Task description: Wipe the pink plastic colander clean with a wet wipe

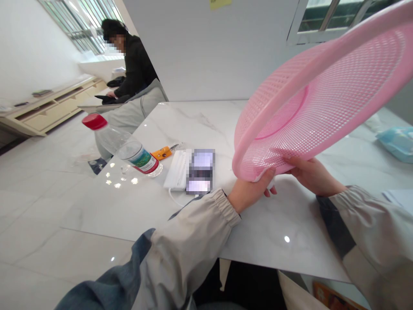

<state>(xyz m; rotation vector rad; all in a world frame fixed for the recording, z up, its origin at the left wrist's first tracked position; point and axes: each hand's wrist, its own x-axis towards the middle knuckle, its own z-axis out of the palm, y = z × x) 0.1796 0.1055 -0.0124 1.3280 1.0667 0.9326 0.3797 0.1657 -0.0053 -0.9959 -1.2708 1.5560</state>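
Observation:
A pink mesh plastic basket [348, 94] is tilted up on its side above the right part of the table, its inside turned partly towards me. My left hand [250, 191] is closed on the near rim, the thumb along the edge. A bit of white material [270, 184], perhaps tissue or cloth, shows by its fingers; most of it is hidden. Close to its right, my right hand [311, 175] grips the lower rim, with the thumb on the mesh inside. The fingers under the basket are partly hidden.
On the white marble-patterned table [200, 116] stand a red-capped clear bottle [142, 159], an orange packet [161, 153], a white box [177, 170] and a phone [201, 172] with a cable. A blue pack [398, 142] lies far right. Another person [135, 64] sits at the back left.

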